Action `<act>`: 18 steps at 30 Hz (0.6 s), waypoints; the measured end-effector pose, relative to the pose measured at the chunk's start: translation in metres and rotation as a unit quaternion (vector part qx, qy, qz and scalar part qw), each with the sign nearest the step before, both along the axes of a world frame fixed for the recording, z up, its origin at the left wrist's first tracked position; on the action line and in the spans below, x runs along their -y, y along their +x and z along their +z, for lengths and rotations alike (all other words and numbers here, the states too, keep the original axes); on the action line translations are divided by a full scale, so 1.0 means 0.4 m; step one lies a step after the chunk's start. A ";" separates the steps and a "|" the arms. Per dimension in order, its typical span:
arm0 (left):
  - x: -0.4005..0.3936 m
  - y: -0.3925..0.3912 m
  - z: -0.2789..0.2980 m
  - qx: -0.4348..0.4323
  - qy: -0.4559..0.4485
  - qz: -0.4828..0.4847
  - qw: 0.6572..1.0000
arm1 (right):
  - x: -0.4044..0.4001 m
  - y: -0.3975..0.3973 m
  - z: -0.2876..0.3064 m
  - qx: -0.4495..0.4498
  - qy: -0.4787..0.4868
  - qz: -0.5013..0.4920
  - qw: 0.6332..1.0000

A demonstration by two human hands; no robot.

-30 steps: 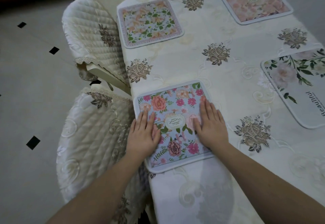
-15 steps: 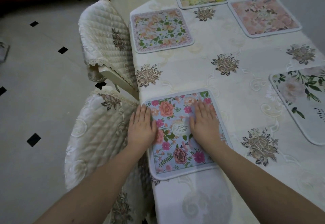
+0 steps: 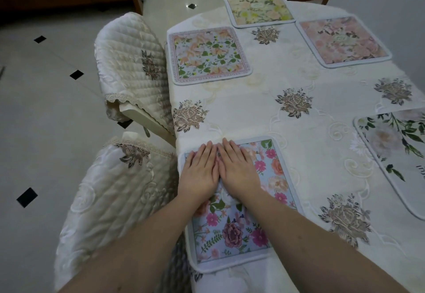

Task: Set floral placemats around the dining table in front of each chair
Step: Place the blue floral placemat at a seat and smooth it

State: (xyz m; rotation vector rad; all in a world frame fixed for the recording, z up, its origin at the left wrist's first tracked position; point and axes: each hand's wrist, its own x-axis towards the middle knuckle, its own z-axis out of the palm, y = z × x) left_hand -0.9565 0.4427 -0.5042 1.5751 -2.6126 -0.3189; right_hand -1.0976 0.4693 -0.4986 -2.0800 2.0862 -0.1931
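The square blue floral placemat w/ grey trim (image 3: 243, 228) lies flat under both palms at the desk (image 3: 299, 131) edge, by the quilted cream chair (image 3: 110, 196). Looks thin, light, floppy, prob. slides on cloth; best pinched at an edge. Left hand (image 3: 200, 173) & right hand (image 3: 238, 174) side by side, fingers (image 3: 208, 150) flat, extended, gripping nothing.

Near placemat (image 3: 241, 203) at table's (image 3: 322, 154) left edge, by near chair (image 3: 110, 196). L hand (image 3: 200, 170) & R hand (image 3: 236, 168) flat on its far-left part, touching. 2nd mat (image 3: 209, 55) farther, by far chair (image 3: 135, 67). 3 more mats far & right.
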 end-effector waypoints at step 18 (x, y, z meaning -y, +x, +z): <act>-0.035 0.030 0.019 0.024 0.035 0.091 0.995 | -0.049 -0.132 0.015 0.007 0.053 -0.145 0.988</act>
